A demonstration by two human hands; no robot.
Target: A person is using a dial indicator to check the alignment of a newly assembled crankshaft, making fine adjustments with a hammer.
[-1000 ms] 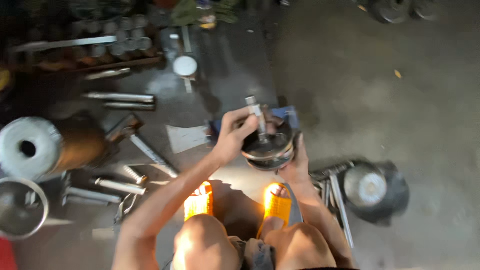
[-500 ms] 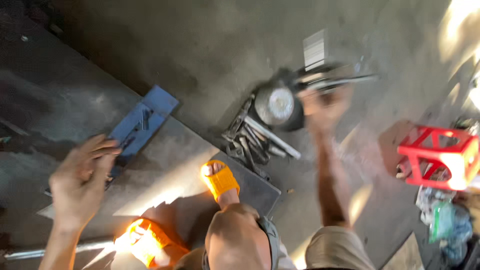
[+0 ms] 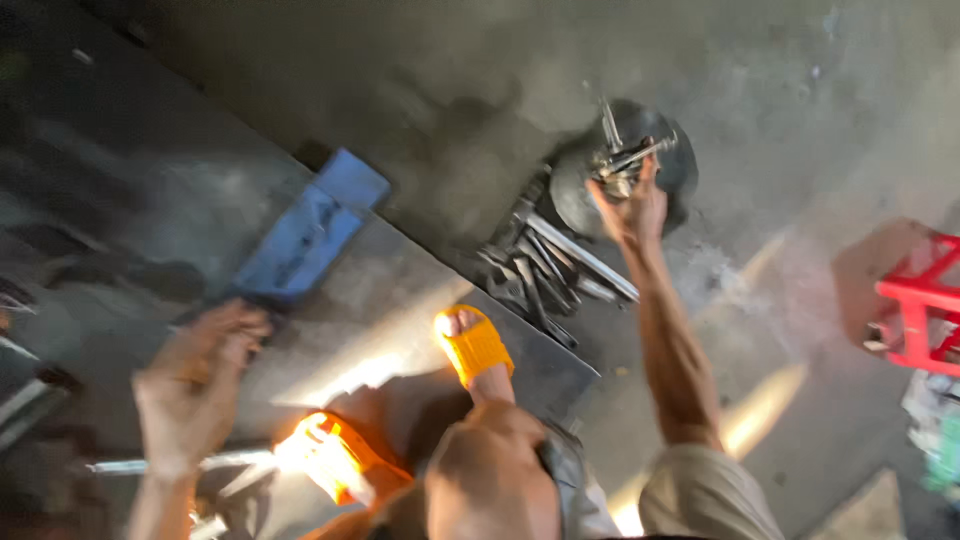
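Your right hand (image 3: 630, 205) grips a bundle of metal rods (image 3: 625, 155) over the dark round pan (image 3: 665, 175) on the floor.

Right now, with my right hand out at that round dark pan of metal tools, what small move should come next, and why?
Probably close the right hand on one rod in the dark pan: its fingers already sit at the tool bundle. The left hand hangs open and empty near the blue tray.

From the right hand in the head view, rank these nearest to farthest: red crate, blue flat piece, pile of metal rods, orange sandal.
Starting from the right hand:
1. Pile of metal rods, just to its left.
2. Orange sandal, lower left.
3. Blue flat piece, far left.

The red crate, at the right edge, sits about as far as the blue piece; too close to call.
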